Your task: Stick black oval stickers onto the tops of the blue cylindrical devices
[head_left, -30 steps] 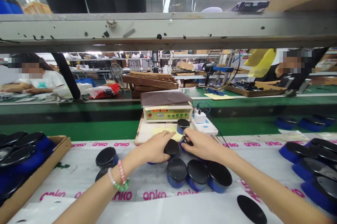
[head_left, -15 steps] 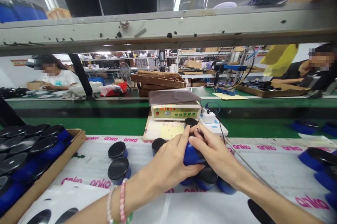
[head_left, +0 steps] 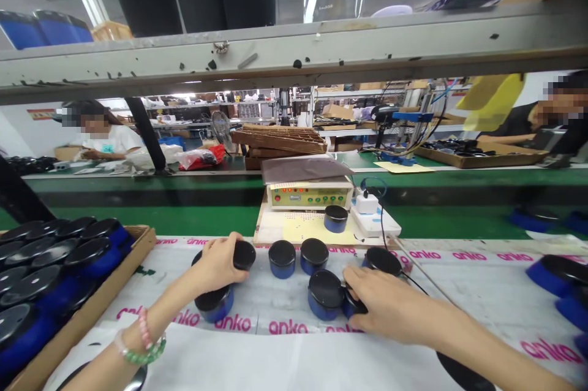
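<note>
My left hand (head_left: 215, 265) is closed round the side of a round blue-and-black unit (head_left: 244, 254), its glossy black top showing past the fingers. Two similar units are partly hidden by that hand, a lower one (head_left: 215, 304) showing best. At right, my right hand (head_left: 386, 305) has its fingers wrapped over another round unit (head_left: 351, 305), mostly covered. Touching or very near it is a blue unit with a black top (head_left: 325, 294). Farther back stand two more units (head_left: 282, 258) (head_left: 315, 255), and a black-topped one (head_left: 383, 261) sits behind my right hand.
A tester box (head_left: 310, 193) with lit red indicators stands at the back, one unit (head_left: 335, 219) before it. A power strip (head_left: 374, 219) and cables lie beside it. A cardboard tray (head_left: 138, 244) full of units is at left. A shelf beam (head_left: 275, 51) spans overhead.
Both hands were together round one unit in the middle. They have parted: my left hand moved left onto a unit there, my right hand lowered to a unit on the table.
</note>
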Tool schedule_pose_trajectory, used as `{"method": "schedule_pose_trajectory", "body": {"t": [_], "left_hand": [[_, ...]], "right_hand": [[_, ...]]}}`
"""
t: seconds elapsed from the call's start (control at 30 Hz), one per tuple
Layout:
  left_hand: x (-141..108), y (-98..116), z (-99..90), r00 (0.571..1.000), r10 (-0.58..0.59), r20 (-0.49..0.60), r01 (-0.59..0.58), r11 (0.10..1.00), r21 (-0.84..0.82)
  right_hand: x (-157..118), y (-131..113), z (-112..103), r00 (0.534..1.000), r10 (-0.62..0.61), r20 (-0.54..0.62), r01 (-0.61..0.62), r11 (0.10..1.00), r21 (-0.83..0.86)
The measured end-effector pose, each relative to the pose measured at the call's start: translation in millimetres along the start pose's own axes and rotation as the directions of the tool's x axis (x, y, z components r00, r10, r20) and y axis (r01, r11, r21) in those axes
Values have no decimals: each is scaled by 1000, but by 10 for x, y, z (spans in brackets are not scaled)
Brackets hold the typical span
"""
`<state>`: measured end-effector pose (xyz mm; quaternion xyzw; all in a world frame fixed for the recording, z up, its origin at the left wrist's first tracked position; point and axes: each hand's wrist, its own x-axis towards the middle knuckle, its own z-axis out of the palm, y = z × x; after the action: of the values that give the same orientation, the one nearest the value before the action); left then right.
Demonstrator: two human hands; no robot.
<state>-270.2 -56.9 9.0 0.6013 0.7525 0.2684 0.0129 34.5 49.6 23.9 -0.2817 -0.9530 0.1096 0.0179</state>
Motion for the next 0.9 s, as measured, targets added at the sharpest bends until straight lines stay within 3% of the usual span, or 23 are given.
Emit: {"method": "schedule_pose_trajectory", "body": {"t": [0.1,0.27,0.37,0.57,0.7,0.9], "left_hand": [[-27,142,86,999,46,25,-47,999,25],[-114,824,410,941,276,195,-263,960,-91],[-140,1083,517,913,345,215,-315,935,-163],[-157,1317,429,864,497,80,-419,797,-435],[-234,1384,410,825,557,-101,-561,780,-279],[-345,1346,361,743,636,-207,-654,756,-25]], "right_hand": [[48,56,45,1000,-8,-6,8,1000,1],[132,162,7,1000,1,-10,0,999,33],[51,149,-93,997,35,-70,-30,997,71],[-228,-99,-308,979,2,-203,91,889,450],[-259,-208,-236,952,104,-288,93,798,595],[-167,-271,-145,954,162,-253,104,613,784]]}}
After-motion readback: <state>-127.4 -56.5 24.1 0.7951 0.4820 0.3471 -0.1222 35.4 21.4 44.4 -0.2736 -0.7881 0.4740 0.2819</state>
